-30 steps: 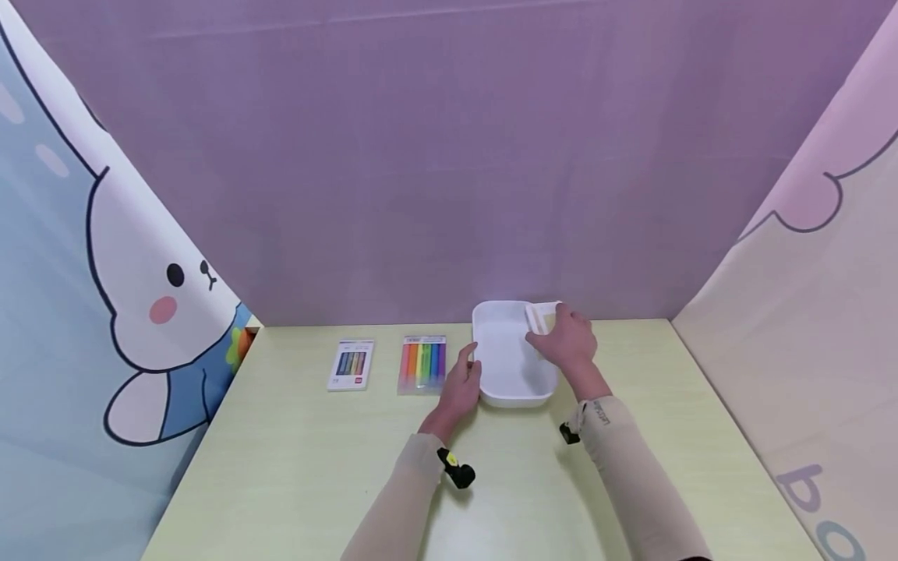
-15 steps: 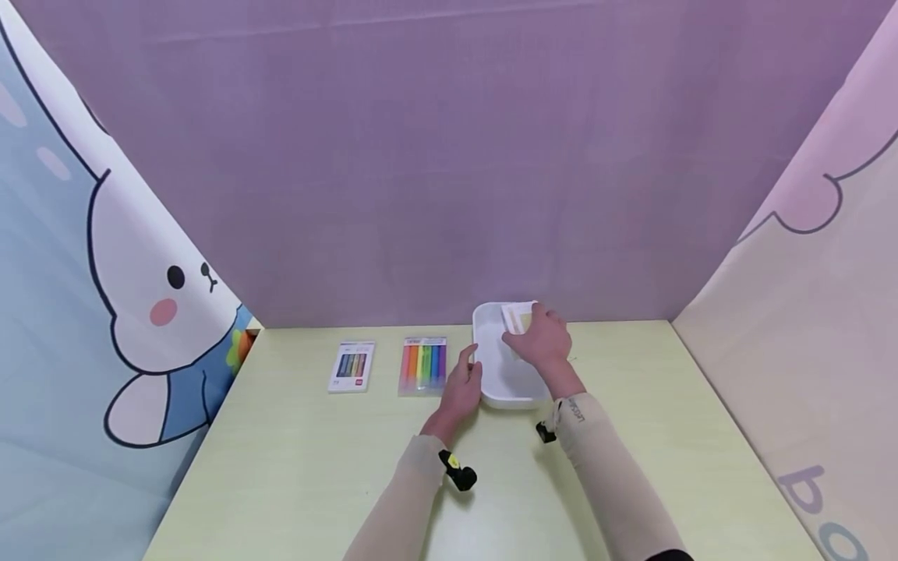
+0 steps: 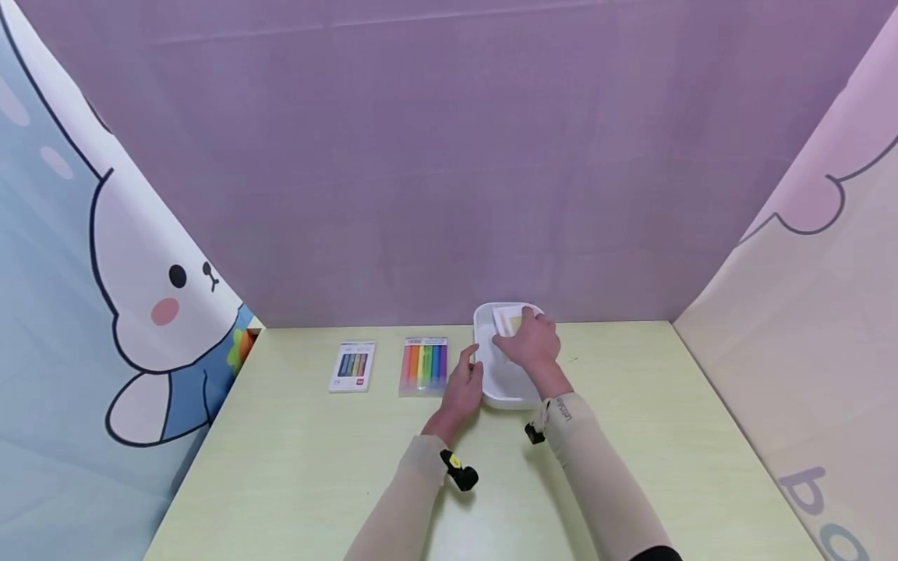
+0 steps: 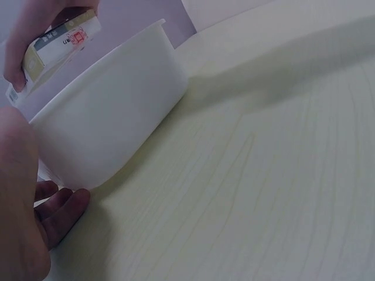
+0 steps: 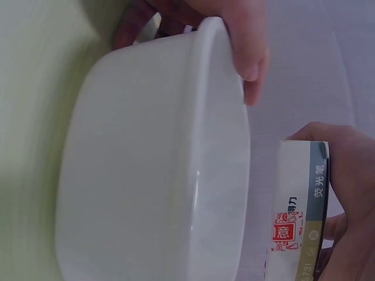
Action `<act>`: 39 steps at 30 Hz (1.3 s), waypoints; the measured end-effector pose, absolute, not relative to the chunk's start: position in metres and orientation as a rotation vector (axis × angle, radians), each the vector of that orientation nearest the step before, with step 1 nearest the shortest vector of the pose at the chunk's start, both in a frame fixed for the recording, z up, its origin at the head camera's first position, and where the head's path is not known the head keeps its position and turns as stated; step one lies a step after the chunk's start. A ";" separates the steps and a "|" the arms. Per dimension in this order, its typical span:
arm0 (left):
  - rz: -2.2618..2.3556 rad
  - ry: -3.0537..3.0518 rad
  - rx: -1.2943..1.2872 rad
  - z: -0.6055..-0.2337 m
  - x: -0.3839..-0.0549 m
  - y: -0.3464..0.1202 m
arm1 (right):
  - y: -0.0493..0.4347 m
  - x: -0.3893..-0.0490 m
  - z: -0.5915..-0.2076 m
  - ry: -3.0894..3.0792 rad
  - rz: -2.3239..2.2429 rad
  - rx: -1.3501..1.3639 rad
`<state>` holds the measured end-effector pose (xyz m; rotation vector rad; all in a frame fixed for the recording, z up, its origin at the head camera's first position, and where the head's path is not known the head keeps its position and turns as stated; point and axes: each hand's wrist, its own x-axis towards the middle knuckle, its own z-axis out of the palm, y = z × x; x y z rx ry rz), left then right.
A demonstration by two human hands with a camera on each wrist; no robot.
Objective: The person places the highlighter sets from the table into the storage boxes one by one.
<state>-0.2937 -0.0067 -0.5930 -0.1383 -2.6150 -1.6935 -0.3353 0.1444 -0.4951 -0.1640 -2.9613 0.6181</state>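
Note:
A white plastic tub (image 3: 510, 395) stands at the back of the table. My left hand (image 3: 461, 389) grips its left side, the thumb at the rim and the other fingers low against the outer wall in the left wrist view. Over the tub's far right part, my right hand (image 3: 535, 343) holds a highlighter box (image 5: 296, 205) between thumb and fingers. The box is white with a grey and khaki side band and red print. Both wrist views show it above the rim, tilted in the left one. In the head view my right hand hides much of it.
Left of the tub lies a clear pack of rainbow-coloured pens (image 3: 424, 366). Farther left is a white flat box (image 3: 352, 366) with coloured sticks pictured on it. A purple cloth (image 3: 449, 171) hangs behind the table's back edge, with printed cloths at both sides.
My right hand has moved left with the highlighter box, from the tub's right rim to farther over its inside. My left hand has stayed at the tub's left side.

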 end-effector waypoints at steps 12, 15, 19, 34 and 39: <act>-1.706 -2.605 -0.149 -0.592 -0.292 -0.007 | 0.144 -0.333 -0.513 -2.982 0.641 -0.153; -1.703 -2.608 -0.153 -0.593 -0.292 -0.007 | 0.144 -0.333 -0.515 -2.987 0.654 -0.158; -1.692 -2.609 -0.152 -0.593 -0.292 -0.007 | 0.144 -0.334 -0.518 -2.998 0.675 -0.160; -1.705 -2.603 -0.168 -0.591 -0.294 -0.009 | 0.158 -0.334 -0.515 -3.044 0.659 -0.145; -1.688 -2.622 -0.148 -0.590 -0.292 -0.008 | 0.166 -0.331 -0.517 -3.018 0.673 -0.140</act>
